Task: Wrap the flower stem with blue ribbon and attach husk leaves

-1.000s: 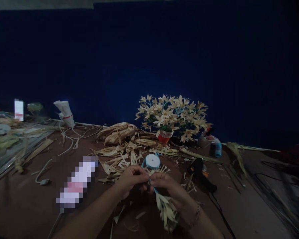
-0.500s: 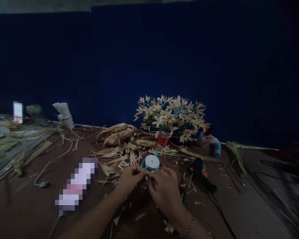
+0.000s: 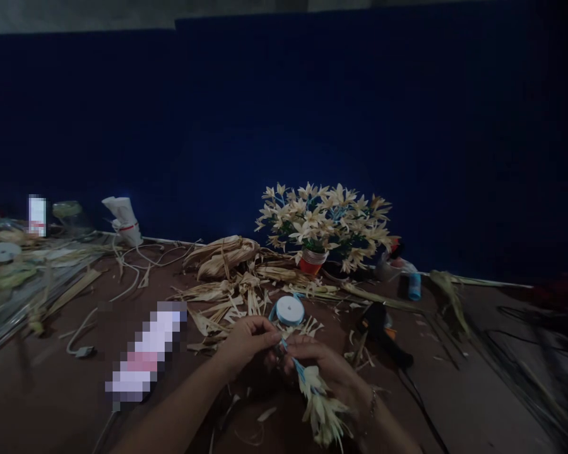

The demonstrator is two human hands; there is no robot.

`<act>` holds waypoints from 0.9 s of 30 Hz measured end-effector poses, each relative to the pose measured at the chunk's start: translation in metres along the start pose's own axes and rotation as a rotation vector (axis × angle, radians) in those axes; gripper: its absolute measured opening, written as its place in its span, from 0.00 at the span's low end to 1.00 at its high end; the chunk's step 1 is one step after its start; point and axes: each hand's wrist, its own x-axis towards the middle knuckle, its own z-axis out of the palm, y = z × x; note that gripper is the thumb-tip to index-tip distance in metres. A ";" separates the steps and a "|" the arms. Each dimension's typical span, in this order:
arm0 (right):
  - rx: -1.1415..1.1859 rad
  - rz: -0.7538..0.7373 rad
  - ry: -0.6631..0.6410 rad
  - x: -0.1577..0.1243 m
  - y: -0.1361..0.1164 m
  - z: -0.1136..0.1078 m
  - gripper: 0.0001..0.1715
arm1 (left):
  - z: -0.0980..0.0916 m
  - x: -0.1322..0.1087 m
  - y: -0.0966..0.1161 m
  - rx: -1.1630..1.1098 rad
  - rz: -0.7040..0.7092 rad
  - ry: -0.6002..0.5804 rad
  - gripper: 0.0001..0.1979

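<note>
My left hand (image 3: 246, 343) is closed in a pinch at the upper end of a spray of pale dried-husk flowers (image 3: 322, 410). My right hand (image 3: 324, 359) grips the same spray, fingers closed round its blue-wrapped stem (image 3: 300, 369). The flower heads hang toward me, below the right palm. Just beyond my fingertips lies a roll of blue tape (image 3: 289, 310), its loose end curling off to the left. Dim light hides exactly how the fingertips meet on the stem.
A red pot (image 3: 311, 261) of husk flowers stands at the back, beside dried corn husks (image 3: 230, 255). On the right lies a black glue gun (image 3: 383, 334) with its cord; a blurred-out phone (image 3: 146, 353) is on the left. Husk scraps litter the brown table (image 3: 170, 422).
The flower spray has come into sight, pointing down toward me under my right hand. My right hand has turned and its wrist has shifted to the right. The left hand stays nearly still.
</note>
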 end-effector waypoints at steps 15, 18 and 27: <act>-1.353 -0.598 0.645 -0.013 -0.004 0.033 0.05 | 0.004 0.002 -0.003 0.156 0.035 0.154 0.09; -1.232 -0.548 0.607 -0.013 -0.005 0.030 0.06 | 0.001 0.002 0.001 0.120 -0.004 0.053 0.10; -0.208 -0.013 0.031 -0.005 -0.008 0.006 0.11 | 0.001 -0.001 -0.002 0.009 0.015 -0.019 0.12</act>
